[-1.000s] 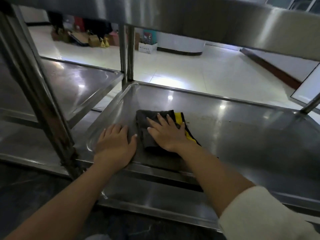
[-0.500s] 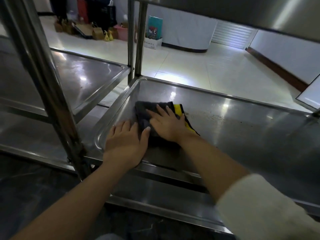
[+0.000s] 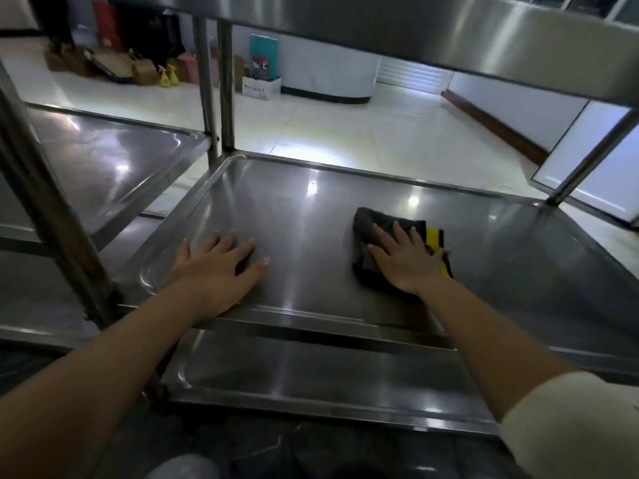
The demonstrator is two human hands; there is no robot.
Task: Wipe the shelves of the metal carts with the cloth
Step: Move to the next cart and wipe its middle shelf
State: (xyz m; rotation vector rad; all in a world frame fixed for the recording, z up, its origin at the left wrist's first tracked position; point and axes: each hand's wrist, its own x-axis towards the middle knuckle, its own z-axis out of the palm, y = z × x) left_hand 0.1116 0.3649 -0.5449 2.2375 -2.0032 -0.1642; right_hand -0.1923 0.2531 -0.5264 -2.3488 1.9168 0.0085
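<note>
A dark grey cloth (image 3: 363, 236) with a yellow edge lies folded on the middle shelf (image 3: 311, 216) of a steel cart, right of centre. My right hand (image 3: 404, 259) presses flat on top of the cloth, fingers spread and pointing away from me. My left hand (image 3: 218, 267) rests flat on the bare shelf near its front left corner, fingers apart, holding nothing. A lower shelf (image 3: 328, 375) of the same cart shows below the front rim. The top shelf (image 3: 415, 32) hangs overhead.
A second steel cart's shelf (image 3: 103, 160) stands to the left, with upright posts (image 3: 214, 91) between the two carts and one post (image 3: 48, 202) near my left arm. Beyond lies a pale tiled floor (image 3: 345, 129) with boxes and bags (image 3: 138, 67) along the far wall.
My right hand has slid the cloth from the shelf's left part to right of centre. My left hand has stayed near the front left corner.
</note>
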